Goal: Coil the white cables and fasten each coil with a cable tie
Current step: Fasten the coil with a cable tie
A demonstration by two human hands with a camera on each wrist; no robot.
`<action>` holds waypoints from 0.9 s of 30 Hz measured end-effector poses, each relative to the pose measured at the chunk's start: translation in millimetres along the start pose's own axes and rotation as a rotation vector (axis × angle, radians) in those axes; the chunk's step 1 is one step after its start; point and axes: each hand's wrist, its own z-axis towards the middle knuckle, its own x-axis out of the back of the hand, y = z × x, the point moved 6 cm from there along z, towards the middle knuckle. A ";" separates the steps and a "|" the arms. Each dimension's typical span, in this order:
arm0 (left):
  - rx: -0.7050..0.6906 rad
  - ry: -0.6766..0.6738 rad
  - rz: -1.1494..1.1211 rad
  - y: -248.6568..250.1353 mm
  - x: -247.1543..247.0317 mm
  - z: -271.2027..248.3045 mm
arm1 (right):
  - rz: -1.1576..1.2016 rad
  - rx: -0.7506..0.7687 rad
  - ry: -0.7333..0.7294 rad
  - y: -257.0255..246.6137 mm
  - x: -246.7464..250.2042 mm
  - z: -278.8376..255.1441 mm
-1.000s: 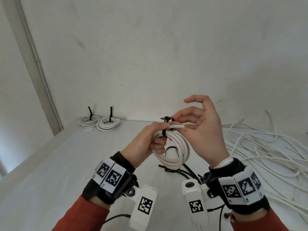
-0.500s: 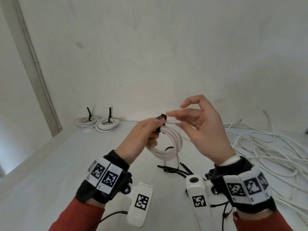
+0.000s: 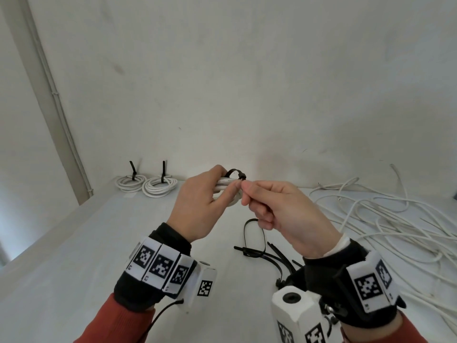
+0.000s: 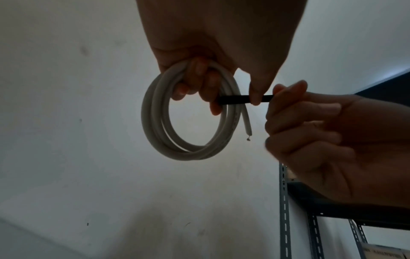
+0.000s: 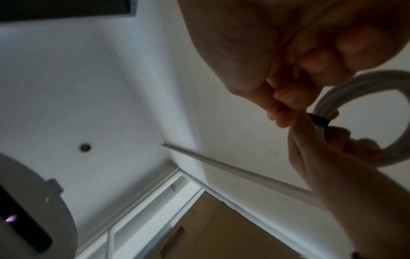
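At frame centre the left hand (image 3: pixel 197 204) gripped the coil (image 4: pixel 190 121) while the right hand (image 3: pixel 286 211) pinched the cable tie (image 3: pixel 235 173); a weak pull could leave the coil loose

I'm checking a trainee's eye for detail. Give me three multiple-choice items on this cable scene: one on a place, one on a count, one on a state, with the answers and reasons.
1. Where do the finished tied coils lie?
A. Far left of the table, by the wall
B. Among the loose cables at right
C. Under the wrists

2. How many finished coils lie there?
A. One
B. Two
C. Four

3. What is the state of the coil in hand?
A. Lying untied on the table
B. Held up, a black tie looped round it
C. Uncoiled

Answers: 1 A, the finished coils sit at the far left; 2 B, two rings show, each with an upright tie; 3 B, the left hand grips the coil while the right hand pinches the black tie.
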 end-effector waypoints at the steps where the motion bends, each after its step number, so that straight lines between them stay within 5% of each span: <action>1: 0.015 0.004 -0.033 -2.0 -0.7 0.2 | 0.028 -0.009 0.009 0.9 -1.2 -0.2; 8: 0.155 0.071 -0.206 -22.4 2.3 -0.2 | -0.124 0.052 0.015 0.4 -17.8 -8.0; 17: 0.258 -0.005 -0.476 -30.6 -0.2 2.6 | -0.197 0.104 0.160 8.5 -27.5 -9.6; 24: 0.317 -0.021 -0.474 -44.3 -5.3 1.5 | -0.374 0.070 0.170 18.6 -27.5 -0.3; 27: 0.464 -0.064 -0.474 -61.5 -12.3 -2.3 | -0.466 0.050 0.214 20.3 -16.2 6.7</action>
